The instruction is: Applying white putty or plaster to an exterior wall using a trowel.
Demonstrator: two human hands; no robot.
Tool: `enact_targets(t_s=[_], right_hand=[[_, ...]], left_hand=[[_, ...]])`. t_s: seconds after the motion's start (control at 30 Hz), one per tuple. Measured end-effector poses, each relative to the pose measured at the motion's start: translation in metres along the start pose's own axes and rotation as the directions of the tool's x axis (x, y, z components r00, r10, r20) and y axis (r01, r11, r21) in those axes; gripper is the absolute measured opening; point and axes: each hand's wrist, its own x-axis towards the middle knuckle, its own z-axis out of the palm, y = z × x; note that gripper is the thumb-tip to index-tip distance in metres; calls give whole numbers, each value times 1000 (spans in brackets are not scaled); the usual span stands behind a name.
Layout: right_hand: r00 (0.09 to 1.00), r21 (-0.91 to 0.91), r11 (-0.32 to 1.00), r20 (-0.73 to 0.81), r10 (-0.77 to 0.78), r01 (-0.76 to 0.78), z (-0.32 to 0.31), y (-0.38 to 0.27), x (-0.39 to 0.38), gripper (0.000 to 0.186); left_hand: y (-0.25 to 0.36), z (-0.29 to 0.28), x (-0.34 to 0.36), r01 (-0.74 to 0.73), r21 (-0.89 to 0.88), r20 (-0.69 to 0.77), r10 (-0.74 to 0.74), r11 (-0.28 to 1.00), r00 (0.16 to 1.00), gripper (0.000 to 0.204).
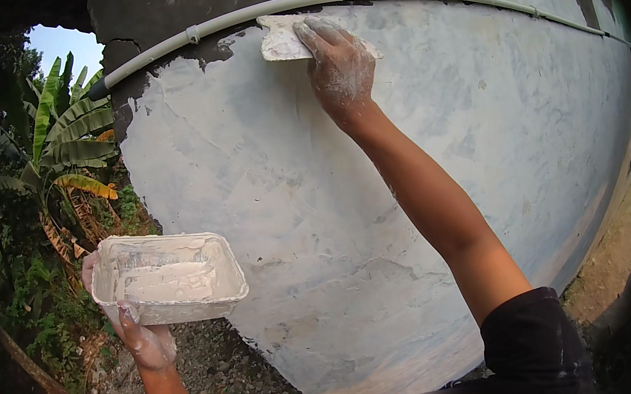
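Head view: right hand (341, 69) presses a putty-smeared scraper (281, 41); left hand (144, 339) holds a tub (167, 276).

A single head-worn fisheye view looks forward and slightly down at a plastered wall (319, 221), close enough that the wall fills most of the picture. Both forearms enter from the lower edge. Straight lines bend toward the dark rim.
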Motion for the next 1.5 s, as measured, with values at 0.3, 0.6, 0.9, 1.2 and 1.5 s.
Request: enact_targets(t_s=[0.3, 0.6, 0.9, 1.2, 1.5], right_hand=[[849, -157, 976, 484, 211, -153, 8, -45, 16, 13], [813, 75, 973, 538, -222, 216, -28, -60, 2, 6], [907, -296, 955, 408, 104, 24, -36, 29, 30, 29], [701, 55, 955, 667, -253, 292, -57, -43, -2, 21], [893, -300, 952, 407, 189, -65, -70, 67, 23, 38]], left_hand=[[-11, -30, -5, 1, 33, 70, -4, 999, 998, 76], [-18, 30, 16, -84, -192, -36, 78, 978, 996, 83], [-21, 29, 8, -50, -180, -24, 46, 982, 999, 92], [-41, 41, 8, -57, -275, 43, 72, 960, 997, 82], [-41, 39, 5, -83, -260, 129, 119, 962, 984, 85]])
